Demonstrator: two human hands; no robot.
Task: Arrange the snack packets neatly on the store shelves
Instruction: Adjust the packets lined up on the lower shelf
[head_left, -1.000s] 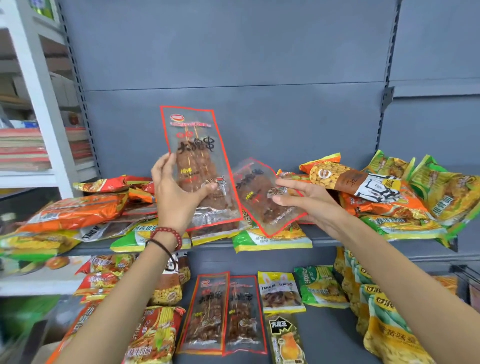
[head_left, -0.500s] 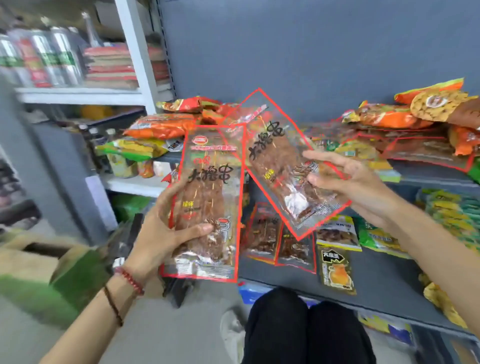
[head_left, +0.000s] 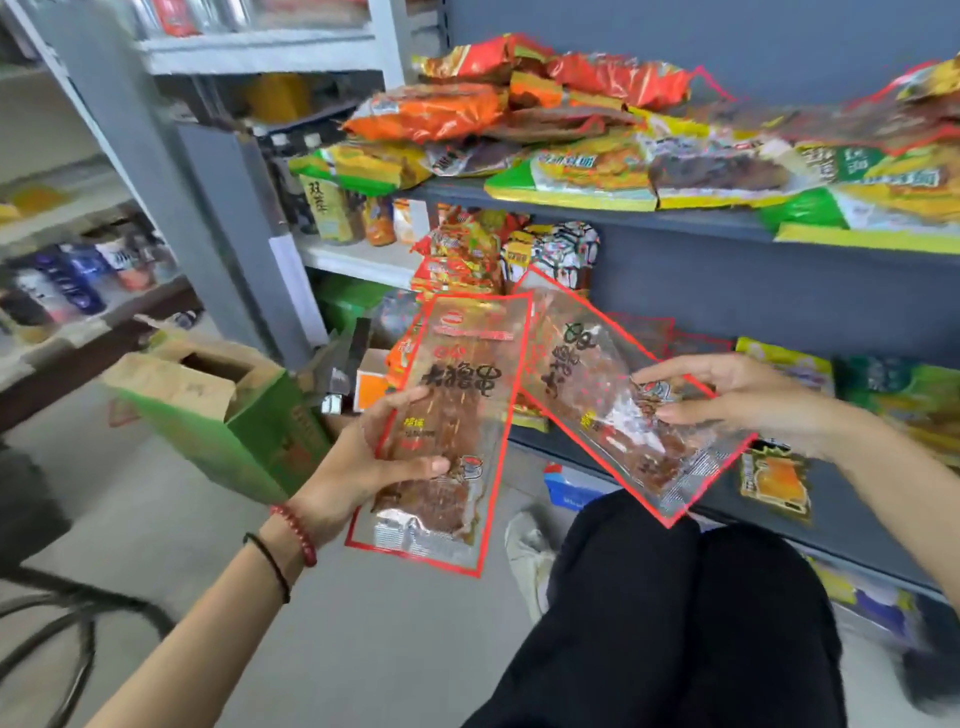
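My left hand (head_left: 363, 457) grips a long clear packet with a red border and brown skewers (head_left: 457, 395), held upright in front of the lower shelf. My right hand (head_left: 737, 400) pinches a second packet of the same kind (head_left: 597, 384), tilted with its top toward the upper left. The two packets overlap a little at their upper edges. Behind them, the upper shelf (head_left: 675, 218) carries a loose heap of orange, yellow and green snack packets (head_left: 571, 135).
The lower shelf (head_left: 831, 519) holds green and yellow packets (head_left: 904, 395) at right. A green open cardboard box (head_left: 223, 410) stands on the floor at left. White side shelves (head_left: 358, 260) hold bottles and jars. My black-trousered knees (head_left: 675, 623) fill the lower right.
The view has swung down and left. Both hands have brought their packets down from the upper shelf to the lower shelf's level, each still holding its packet.
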